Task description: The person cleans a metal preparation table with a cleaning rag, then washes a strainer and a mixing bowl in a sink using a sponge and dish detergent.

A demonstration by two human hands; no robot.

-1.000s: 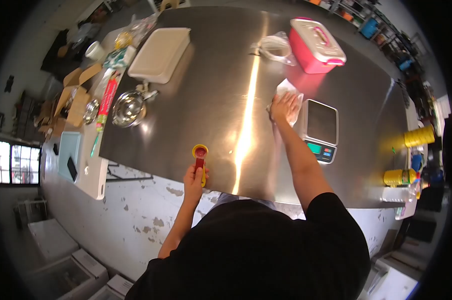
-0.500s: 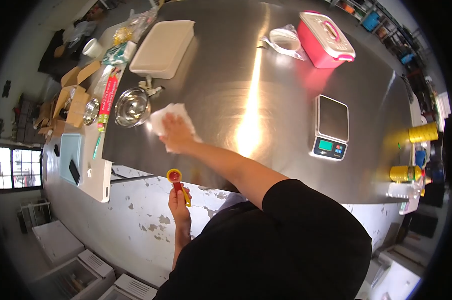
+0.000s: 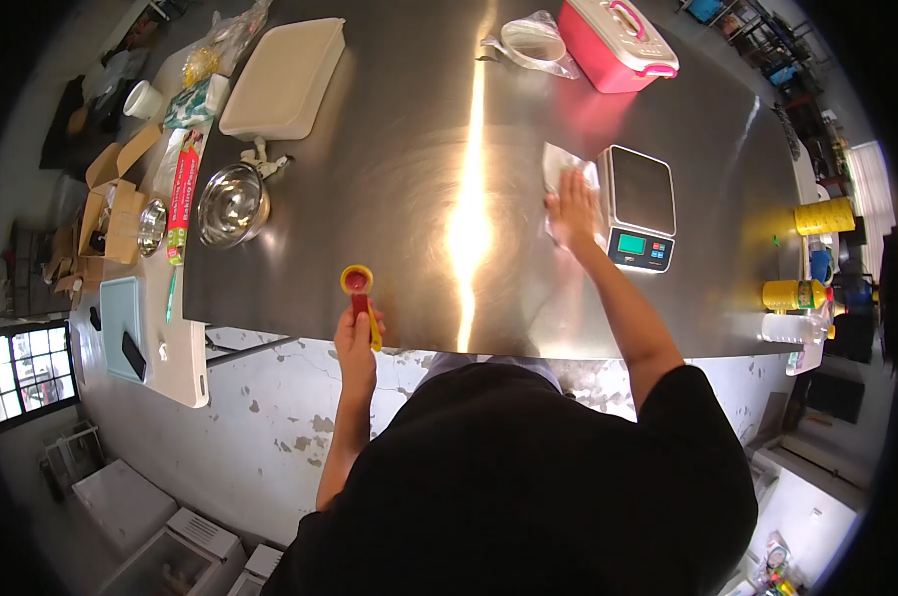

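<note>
My left hand (image 3: 354,336) is closed round the handles of red and yellow measuring spoons (image 3: 356,281), near the front edge of the steel table (image 3: 389,199). On a white cloth (image 3: 560,164), my right hand (image 3: 574,211) lies flat with its fingers stretched, pressing it to the tabletop. Just right of that hand stands a digital scale (image 3: 642,204) with a lit green display. A shiny metal bowl (image 3: 232,205) sits at the left of the table.
A lidded beige container (image 3: 285,79) is at the back left. A pink box (image 3: 618,45) and a plastic-wrapped roll (image 3: 533,42) stand at the back. Left are a baking paper box (image 3: 183,194) and a cardboard box (image 3: 121,209); yellow bottles (image 3: 794,294) stand right.
My right hand has slid the white cloth from beside the metal bowl across to the scale. My left hand still holds the spoons, slightly higher in view. The whole view has shifted.
</note>
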